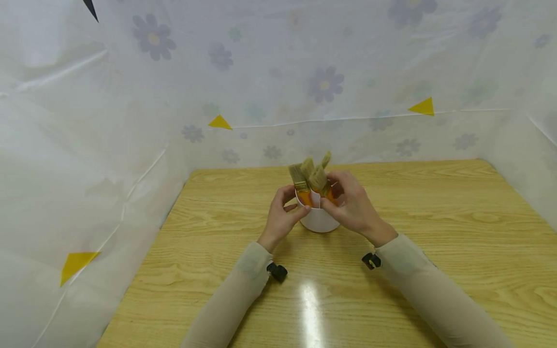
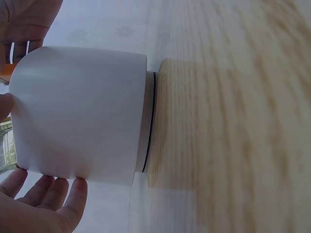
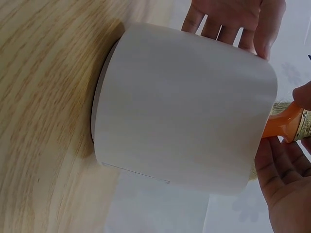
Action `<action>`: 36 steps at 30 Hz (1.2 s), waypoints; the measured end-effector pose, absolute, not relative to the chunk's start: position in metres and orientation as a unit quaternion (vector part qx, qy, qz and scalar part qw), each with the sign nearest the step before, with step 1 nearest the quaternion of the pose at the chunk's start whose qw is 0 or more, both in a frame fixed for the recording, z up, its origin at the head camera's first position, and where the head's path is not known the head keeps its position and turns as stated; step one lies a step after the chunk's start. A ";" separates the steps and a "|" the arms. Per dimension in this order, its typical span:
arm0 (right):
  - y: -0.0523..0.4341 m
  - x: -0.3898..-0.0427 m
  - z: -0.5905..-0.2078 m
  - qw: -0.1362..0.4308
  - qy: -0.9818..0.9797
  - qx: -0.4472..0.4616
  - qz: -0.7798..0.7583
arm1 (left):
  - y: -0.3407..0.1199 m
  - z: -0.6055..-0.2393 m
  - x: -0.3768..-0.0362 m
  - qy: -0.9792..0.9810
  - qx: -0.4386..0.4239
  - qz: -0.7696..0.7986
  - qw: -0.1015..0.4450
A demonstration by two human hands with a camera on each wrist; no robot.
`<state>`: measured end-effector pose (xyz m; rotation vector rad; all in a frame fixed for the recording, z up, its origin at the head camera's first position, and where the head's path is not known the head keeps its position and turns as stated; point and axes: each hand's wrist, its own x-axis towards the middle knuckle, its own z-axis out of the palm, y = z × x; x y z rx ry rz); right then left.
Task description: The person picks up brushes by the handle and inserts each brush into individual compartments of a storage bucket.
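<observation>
White and smooth, the cup (image 1: 318,218) stands upright mid-table (image 1: 435,217), holding brushes (image 1: 310,179) with orange handles, brass ferrules and tan bristles pointing up. Our left hand (image 1: 283,215) curls round the cup's left side; our right hand (image 1: 352,203) pinches a brush at the rim.

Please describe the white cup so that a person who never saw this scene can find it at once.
On the wooden table, look near the middle, between the two hands. The white cup stands there upright, round and plain, the only container, with orange-handled brushes standing bristles up in it.
</observation>
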<state>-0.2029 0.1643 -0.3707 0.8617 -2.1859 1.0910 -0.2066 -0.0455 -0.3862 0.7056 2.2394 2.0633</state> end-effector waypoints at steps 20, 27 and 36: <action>0.166 -0.201 -0.380 0.266 -0.818 0.319 0.398 | -0.045 -0.385 -0.206 0.722 0.224 0.654 0.006; 0.167 -0.201 -0.383 0.263 -0.826 0.311 0.390 | -0.046 -0.385 -0.206 0.722 0.223 0.655 0.008; 0.167 -0.201 -0.386 0.266 -0.829 0.314 0.379 | -0.046 -0.385 -0.206 0.722 0.225 0.653 0.013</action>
